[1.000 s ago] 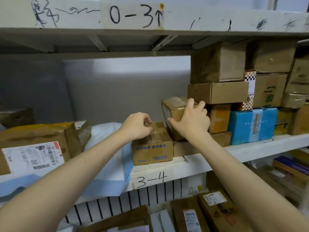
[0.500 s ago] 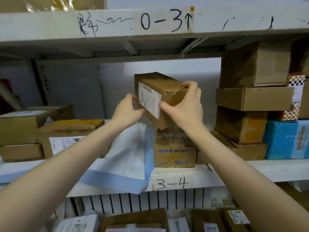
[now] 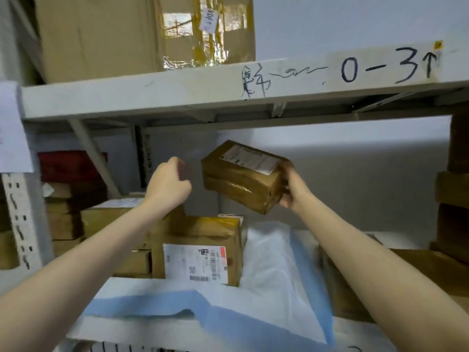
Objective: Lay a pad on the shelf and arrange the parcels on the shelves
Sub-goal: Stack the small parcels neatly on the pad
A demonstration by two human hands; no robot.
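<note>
My right hand grips the right end of a small brown taped parcel with a white label on top. I hold it tilted in the air above the middle shelf. My left hand hangs just left of the parcel with fingers curled, not touching it. Below them a white pad with a blue border lies rumpled over the shelf board. A brown parcel with a large barcode label stands on the pad under my left hand.
More brown boxes are stacked at the left, beside a perforated upright post. The upper shelf beam marked "0-3" carries a big taped carton. Stacked cartons fill the right edge; another box lies under my right forearm.
The parcel was lifted off the stack at the right and carried left and up. My left hand has let go of it; only my right hand holds it now. The view swung left.
</note>
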